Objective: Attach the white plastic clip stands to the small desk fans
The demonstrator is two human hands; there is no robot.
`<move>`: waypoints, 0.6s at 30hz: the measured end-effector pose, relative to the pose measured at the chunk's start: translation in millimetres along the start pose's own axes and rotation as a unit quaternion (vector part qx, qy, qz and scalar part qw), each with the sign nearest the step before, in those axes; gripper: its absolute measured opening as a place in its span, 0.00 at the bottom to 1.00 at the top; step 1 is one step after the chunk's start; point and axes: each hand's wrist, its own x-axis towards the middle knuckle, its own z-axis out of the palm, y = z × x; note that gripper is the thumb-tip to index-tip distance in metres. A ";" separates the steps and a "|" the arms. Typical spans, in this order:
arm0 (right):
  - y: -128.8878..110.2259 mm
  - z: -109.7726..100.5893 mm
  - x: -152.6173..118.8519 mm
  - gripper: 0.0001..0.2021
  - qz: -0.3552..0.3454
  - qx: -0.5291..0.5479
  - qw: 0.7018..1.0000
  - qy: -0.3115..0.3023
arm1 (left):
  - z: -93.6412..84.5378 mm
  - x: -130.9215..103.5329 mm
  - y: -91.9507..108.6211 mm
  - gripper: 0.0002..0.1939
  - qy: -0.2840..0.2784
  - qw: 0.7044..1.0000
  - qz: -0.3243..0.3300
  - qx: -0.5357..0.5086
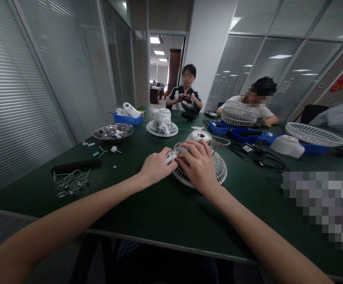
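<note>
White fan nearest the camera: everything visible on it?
The white fan looks plastic: a round slotted grille lying on the green table, a vented housing above with a dark opening on top. A pale cord loops beside it. At the near side, left grip holds a whitish piece; right grip partly covers it. Whether that's attached is unclear.

smooth plastic fan grille (221, 170), glossy metal bowl (113, 139), matt tabletop (159, 215)

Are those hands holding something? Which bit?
The left hand pinches a white fan part by its left end; I can't tell whether the right hand grips it too.
</note>
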 end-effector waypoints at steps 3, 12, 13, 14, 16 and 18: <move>1.1 0.1 -0.7 0.03 -0.003 -0.002 1.000 -0.001 | 1.0 0.3 -1.0 0.17 0.007 1.000 0.014 0.018; 4.4 0.5 -4.4 0.04 -0.014 0.001 1.000 0.002 | -6.2 -1.1 0.7 0.18 -0.007 0.999 0.034 0.033; 4.3 0.7 -5.0 0.04 -0.014 0.003 1.000 0.004 | -8.0 -1.6 1.3 0.18 -0.009 0.999 0.036 0.035; 4.0 0.9 -5.6 0.04 -0.014 0.005 1.000 0.004 | -9.6 -2.1 1.9 0.18 -0.010 0.998 0.038 0.039; 2.7 1.6 -6.6 0.04 -0.012 0.007 1.000 0.006 | -11.6 -2.9 2.3 0.18 -0.010 0.998 0.046 0.045; 0.9 2.8 -7.2 0.04 -0.007 0.007 1.000 0.009 | -11.9 -3.4 1.8 0.18 -0.008 0.998 0.050 0.048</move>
